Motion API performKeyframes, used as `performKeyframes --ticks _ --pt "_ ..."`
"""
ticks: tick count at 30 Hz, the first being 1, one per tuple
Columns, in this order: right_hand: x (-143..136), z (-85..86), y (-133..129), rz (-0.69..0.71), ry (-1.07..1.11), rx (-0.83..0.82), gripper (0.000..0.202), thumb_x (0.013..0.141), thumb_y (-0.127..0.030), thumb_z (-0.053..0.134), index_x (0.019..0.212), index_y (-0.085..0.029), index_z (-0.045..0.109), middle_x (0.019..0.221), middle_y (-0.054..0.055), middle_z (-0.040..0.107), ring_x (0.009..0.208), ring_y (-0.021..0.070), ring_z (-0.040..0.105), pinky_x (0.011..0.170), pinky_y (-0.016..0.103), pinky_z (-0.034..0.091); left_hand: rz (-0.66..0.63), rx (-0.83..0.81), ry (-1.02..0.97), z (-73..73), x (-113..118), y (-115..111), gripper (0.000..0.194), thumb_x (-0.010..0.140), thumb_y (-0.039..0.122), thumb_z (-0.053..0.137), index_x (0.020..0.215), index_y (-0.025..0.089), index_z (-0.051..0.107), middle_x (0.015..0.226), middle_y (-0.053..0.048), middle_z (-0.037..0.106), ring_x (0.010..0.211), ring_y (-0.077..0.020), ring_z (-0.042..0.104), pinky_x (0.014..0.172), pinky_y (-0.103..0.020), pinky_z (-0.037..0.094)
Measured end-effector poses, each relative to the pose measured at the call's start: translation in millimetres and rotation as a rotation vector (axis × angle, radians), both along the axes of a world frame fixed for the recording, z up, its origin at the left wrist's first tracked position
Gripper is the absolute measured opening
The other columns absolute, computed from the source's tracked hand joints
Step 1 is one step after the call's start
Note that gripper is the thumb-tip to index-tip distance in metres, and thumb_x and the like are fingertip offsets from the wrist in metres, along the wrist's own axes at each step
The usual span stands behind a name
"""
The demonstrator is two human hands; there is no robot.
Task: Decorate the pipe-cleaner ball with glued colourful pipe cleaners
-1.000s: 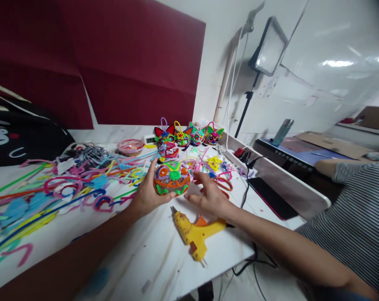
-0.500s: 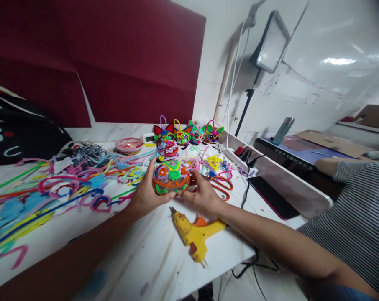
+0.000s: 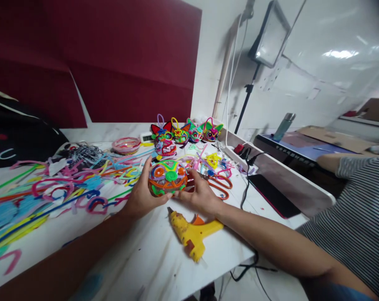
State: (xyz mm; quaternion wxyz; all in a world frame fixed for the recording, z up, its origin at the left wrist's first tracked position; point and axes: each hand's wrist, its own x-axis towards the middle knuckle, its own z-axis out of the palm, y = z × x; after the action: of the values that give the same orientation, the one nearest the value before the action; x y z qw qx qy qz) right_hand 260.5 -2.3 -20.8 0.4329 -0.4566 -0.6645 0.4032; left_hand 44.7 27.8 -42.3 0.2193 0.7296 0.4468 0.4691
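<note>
A rounded, clear ornament (image 3: 168,177) decorated with colourful pipe cleaners faces me, with orange eye spirals, a green nose spiral and an orange zigzag below. My left hand (image 3: 145,194) grips its left side, thumb along the bottom edge. On the other side my right hand (image 3: 200,194) holds it, fingers at the right edge and thumb underneath. Just below my hands a yellow glue gun (image 3: 189,234) lies on the white table (image 3: 145,255). Scissors with orange handles (image 3: 221,184) rest partly behind my right hand.
Several finished cat-head ornaments (image 3: 180,133) stand at the back. Loose pipe cleaners (image 3: 57,190) cover the left side. A pink ring-shaped coil (image 3: 126,145) sits behind them. A black phone-like slab (image 3: 272,195), a power strip (image 3: 236,154) and cables are at right. A person in a striped shirt (image 3: 355,209) is beside.
The view has shifted slightly, so everything sits a little further left. Both hands keep the same hold on the ornament, which stays in nearly the same pose.
</note>
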Motion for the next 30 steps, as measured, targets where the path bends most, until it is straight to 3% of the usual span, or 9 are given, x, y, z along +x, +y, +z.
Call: performKeyframes --ticks 6,13,18,30 --pt "1.5 2.5 -0.6 -0.006 -0.038 0.046 0.071 0.073 -0.046 0.087 0.127 -0.021 0.049 0.12 0.01 0.068 0.097 0.0249 0.071 0.08 0.04 0.06 -0.039 0.097 -0.06 -4.7 -1.0 0.5 0.126 0.062 0.034 0.088 0.164 0.022 0.015 0.149 -0.019 0.052 0.131 -0.0361 0.06 0.106 -0.046 0.054" --pt "4.3 5.3 -3.5 -0.024 -0.107 0.163 0.081 0.074 -0.047 0.084 0.139 -0.019 0.043 0.128 0.015 0.064 0.105 0.0275 0.068 0.087 0.044 0.059 -0.001 0.123 -0.029 3.2 1.6 -8.2 0.123 0.065 0.038 0.084 0.163 0.019 0.014 0.146 -0.02 0.055 0.127 -0.0377 0.063 0.099 -0.047 0.059" --pt "3.6 -0.2 -3.0 -0.013 -0.093 0.268 0.072 0.078 -0.045 0.078 0.137 -0.019 0.045 0.127 0.014 0.064 0.104 0.0271 0.066 0.087 0.046 0.059 0.039 0.211 0.034 5.2 0.7 -11.1 0.123 0.065 0.037 0.084 0.164 0.019 0.012 0.146 -0.02 0.054 0.13 -0.0392 0.061 0.104 -0.051 0.055" --pt "4.0 -6.4 -3.2 -0.012 -0.094 0.447 0.068 0.083 -0.047 0.075 0.137 -0.021 0.043 0.122 0.013 0.063 0.099 0.0258 0.066 0.084 0.044 0.06 0.096 0.427 0.085 -4.4 -2.3 -9.0 0.123 0.066 0.041 0.084 0.164 0.017 0.014 0.148 -0.021 0.053 0.131 -0.0394 0.061 0.104 -0.049 0.056"
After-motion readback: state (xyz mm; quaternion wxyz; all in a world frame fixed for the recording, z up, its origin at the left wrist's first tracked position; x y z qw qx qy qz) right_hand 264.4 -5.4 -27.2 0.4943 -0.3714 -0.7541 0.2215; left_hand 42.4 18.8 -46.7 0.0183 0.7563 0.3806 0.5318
